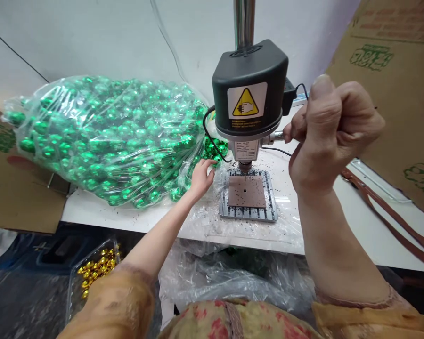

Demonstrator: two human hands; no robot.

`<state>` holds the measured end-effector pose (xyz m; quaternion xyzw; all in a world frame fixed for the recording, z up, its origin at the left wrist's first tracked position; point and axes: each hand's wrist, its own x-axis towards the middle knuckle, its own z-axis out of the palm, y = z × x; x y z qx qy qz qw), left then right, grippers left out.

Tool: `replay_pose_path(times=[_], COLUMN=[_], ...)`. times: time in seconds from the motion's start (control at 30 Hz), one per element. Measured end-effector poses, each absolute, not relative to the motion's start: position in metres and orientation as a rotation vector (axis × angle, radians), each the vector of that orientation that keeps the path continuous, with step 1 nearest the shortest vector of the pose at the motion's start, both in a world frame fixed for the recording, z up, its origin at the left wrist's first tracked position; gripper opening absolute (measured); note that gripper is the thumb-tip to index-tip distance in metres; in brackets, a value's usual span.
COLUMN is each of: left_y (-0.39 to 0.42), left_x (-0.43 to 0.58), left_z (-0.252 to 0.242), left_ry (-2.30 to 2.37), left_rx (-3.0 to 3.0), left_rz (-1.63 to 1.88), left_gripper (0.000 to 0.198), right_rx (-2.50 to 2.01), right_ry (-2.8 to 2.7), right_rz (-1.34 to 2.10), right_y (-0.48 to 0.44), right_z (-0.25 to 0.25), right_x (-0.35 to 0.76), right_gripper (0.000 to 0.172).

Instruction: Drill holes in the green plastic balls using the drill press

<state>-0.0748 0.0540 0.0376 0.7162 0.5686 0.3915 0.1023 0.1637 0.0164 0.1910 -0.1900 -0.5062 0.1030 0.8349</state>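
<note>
A small bench drill press (249,89) with a black motor cover and a yellow warning label stands upright on the table. My right hand (334,132) is closed in a fist at its right side, by the feed lever (276,136), most of which the fingers hide. Under the chuck (245,166), a brown square plate (249,190) with a dark hole in it lies on the slotted metal base (225,211). My left hand (202,178) reaches with fingers apart to shiny green faceted balls (214,148) at the mouth of a big clear plastic bag (109,141).
Dark shavings are scattered around the base. Cardboard boxes (403,84) stand at right and left. A brown strap (385,212) lies on the right of the white table (286,240). Below left is a clear tub of gold balls (101,268); clear plastic sheeting (215,278) hangs in front.
</note>
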Motion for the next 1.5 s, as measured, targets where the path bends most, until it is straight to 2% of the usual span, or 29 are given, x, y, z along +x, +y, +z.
replay_pose_path(times=[0.13, 0.27, 0.4, 0.57, 0.67, 0.77, 0.9, 1.0, 1.1, 1.5], left_y=[0.114, 0.126, 0.104, 0.036, -0.005, -0.027, -0.026, -0.016, -0.009, -0.003], left_x=[-0.067, -0.065, -0.074, -0.078, -0.064, -0.043, -0.023, -0.020, -0.020, -0.015], left_z=[0.029, 0.023, 0.035, 0.054, 0.053, 0.043, 0.031, 0.031, 0.030, 0.027], left_ry=[1.695, 1.660, 1.741, 1.662, 1.460, 1.245, 1.219, 1.232, 1.236, 1.279], left_rx=[2.023, 1.919, 1.846, 1.882, 1.946, 1.685, 1.314, 1.245, 1.309, 1.646], left_rz=[1.015, 1.094, 1.242, 1.392, 1.381, 1.231, 1.112, 1.104, 1.156, 1.090], left_gripper=[0.044, 0.040, 0.044, 0.049, 0.048, 0.053, 0.057, 0.061, 0.065, 0.052], right_rx=[-0.424, -0.413, -0.453, -0.539, -0.559, -0.481, -0.438, -0.447, -0.450, -0.517], right_ry=[-1.079, -1.079, -1.086, -1.094, -1.088, -1.081, -1.086, -1.109, -1.106, -1.138], right_rz=[0.205, 0.187, 0.160, 0.119, 0.123, 0.153, 0.165, 0.175, 0.186, 0.193], right_y=[0.017, 0.016, 0.015, 0.014, 0.014, 0.014, 0.012, 0.009, 0.007, 0.006], right_z=[0.191, 0.191, 0.191, 0.190, 0.190, 0.190, 0.190, 0.191, 0.192, 0.192], right_x=[0.165, 0.164, 0.164, 0.163, 0.162, 0.162, 0.162, 0.162, 0.162, 0.164], right_gripper=[0.049, 0.053, 0.052, 0.052, 0.053, 0.054, 0.051, 0.047, 0.047, 0.050])
